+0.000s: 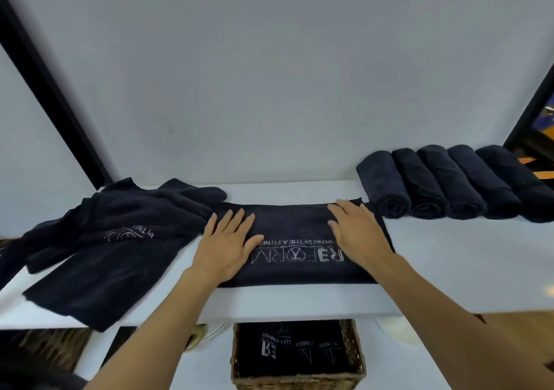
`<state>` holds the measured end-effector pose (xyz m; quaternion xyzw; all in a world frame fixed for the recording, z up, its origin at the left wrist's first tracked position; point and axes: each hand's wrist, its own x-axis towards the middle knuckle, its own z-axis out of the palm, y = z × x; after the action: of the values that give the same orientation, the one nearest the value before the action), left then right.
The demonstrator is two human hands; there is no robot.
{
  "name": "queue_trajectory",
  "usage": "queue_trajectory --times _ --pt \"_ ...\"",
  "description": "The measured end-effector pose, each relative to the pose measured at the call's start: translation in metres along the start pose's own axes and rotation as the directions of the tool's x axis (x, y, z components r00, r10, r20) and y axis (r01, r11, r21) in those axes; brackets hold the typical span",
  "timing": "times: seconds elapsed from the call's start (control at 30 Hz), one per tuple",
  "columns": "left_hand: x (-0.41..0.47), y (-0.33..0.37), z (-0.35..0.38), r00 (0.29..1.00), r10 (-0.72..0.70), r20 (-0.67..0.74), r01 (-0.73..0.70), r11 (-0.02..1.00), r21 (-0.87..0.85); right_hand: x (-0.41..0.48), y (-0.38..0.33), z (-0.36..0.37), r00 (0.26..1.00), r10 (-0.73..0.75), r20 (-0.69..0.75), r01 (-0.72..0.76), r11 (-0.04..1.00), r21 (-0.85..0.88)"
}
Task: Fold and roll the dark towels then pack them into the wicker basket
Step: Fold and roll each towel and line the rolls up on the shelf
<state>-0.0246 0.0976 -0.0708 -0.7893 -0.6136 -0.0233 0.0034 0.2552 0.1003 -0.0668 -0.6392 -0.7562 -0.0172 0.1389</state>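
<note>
Head view: the folded towel (299,239) lies flat on the white counter (464,254), directly in front of you. It is a dark navy band running left to right. White lettering is printed on its upper face and reads upside down from your position. The near long edge lies close to the counter's front edge. The right end almost reaches the nearest roll.

Count of items:
- One folded towel under your hands.
- Five rolled towels (419,180), set side by side in a row at the right rear of the counter, against the pale wall. Each roll touches its neighbour, and the spiral ends face you.
- One loose heap of towels (120,233) at the left of the counter, crumpled and overlapping, with white print showing on one layer. You cannot tell the number of towels in the heap. One corner hangs over the counter's front edge.
- One wicker basket (299,383) on the lower surface below the counter's front edge. It holds packed towels (287,347), dark with white lettering. Their number cannot be told.

Grip state:
- Left grip (227,244): fully open, palm down, fingers straight and slightly spread. It presses on the left end of the folded towel, just beside the heap.
- Right grip (356,233): fully open, palm down, fingers straight. It presses on the right end of the folded towel, covering the start of the lettering.
- Neither grip closes round the cloth; both rest flat on it.
</note>
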Motion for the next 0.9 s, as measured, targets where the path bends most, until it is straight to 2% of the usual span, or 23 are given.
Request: queue_trajectory --times 0.07,0.13,0.2,0.27,0.33,0.43,0.53,0.67,0.77,0.87,0.9 --pt "-0.013 -0.003 -0.005 0.999 0.044 -0.004 -0.044 0.999 -0.024 -0.036 -0.009 -0.012 0.996 -0.053 -0.068 0.059 0.995 0.082" --pt "-0.030 -0.009 -0.007 0.988 0.146 -0.045 -0.150 0.983 -0.109 -0.071 -0.016 -0.024 0.991 -0.122 0.052 0.115 0.985 0.132" --pt "-0.052 -0.015 -0.005 0.958 0.260 -0.119 -0.276 0.951 -0.140 -0.090 -0.014 -0.026 0.979 -0.163 0.125 0.157 0.986 0.055" --pt "-0.068 -0.021 -0.001 0.894 0.343 -0.289 -0.374 0.926 -0.058 -0.088 -0.012 -0.028 0.975 -0.217 0.041 0.218 0.975 -0.038" --pt "-0.077 -0.026 -0.003 0.854 0.349 -0.387 -0.376 0.927 0.006 -0.078 -0.019 -0.030 0.969 -0.246 0.014 0.246 0.963 -0.114" --pt "-0.085 -0.026 -0.014 0.863 0.326 -0.385 -0.331 0.942 0.056 -0.058 -0.033 -0.029 0.947 -0.314 0.062 0.320 0.925 -0.206" --pt "-0.098 -0.024 -0.025 0.861 0.312 -0.402 -0.282 0.950 0.134 -0.037 -0.040 -0.029 0.936 -0.350 0.047 0.347 0.887 -0.306" --pt "-0.112 0.000 -0.015 0.815 0.378 -0.439 -0.340 0.926 0.165 -0.004 -0.038 -0.029 0.944 -0.320 0.079 0.325 0.864 -0.384" --pt "-0.113 0.050 -0.005 0.805 0.442 -0.397 -0.396 0.897 0.196 0.018 -0.022 -0.031 0.973 -0.217 0.079 0.229 0.856 -0.464" --pt "-0.102 0.099 -0.007 0.827 0.448 -0.339 -0.448 0.890 0.083 0.029 -0.005 -0.029 0.998 -0.065 0.026 0.070 0.894 -0.444" --pt "-0.099 0.107 -0.008 0.840 0.426 -0.335 -0.450 0.893 0.009 0.030 -0.003 -0.027 1.000 -0.020 0.009 0.022 0.925 -0.378"
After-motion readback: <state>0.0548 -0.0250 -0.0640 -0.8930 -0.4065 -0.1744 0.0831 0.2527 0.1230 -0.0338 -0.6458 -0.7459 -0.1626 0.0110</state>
